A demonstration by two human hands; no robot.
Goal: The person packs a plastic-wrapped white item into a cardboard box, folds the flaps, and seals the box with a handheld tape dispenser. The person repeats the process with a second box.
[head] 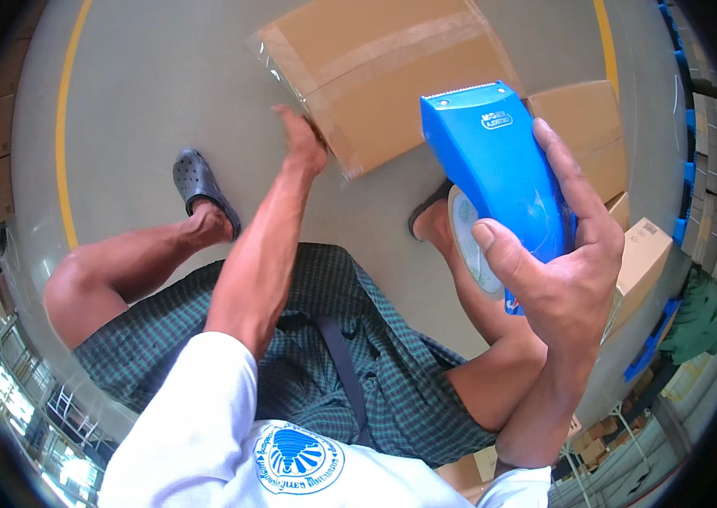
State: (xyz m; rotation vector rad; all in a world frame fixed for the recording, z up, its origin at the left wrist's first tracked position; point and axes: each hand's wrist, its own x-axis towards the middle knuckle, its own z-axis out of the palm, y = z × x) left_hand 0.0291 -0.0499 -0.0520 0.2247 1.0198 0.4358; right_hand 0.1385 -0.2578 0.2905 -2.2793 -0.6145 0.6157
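Observation:
A blue plastic tape dispenser (492, 146) is in my right hand (561, 273), raised above the floor with its toothed cutting edge pointing away from me. A roll of tape (472, 241) sits at its left side, partly covered by my thumb. My left hand (304, 143) is against the near left side of a large cardboard box (396, 70). Its thumb sticks out away from the box, and the other fingers are mostly hidden at the box's edge. Clear tape runs across the box, and a loose, shiny strip of clear tape (279, 76) shows at its left end.
Smaller cardboard boxes (587, 133) stand to the right, one of them a tall carton (644, 254) with printed marks. Yellow lines (63, 120) run along the grey floor. My feet in dark clogs (196, 178) flank the near floor. Stacked flat cardboard (708, 152) lies at the far right.

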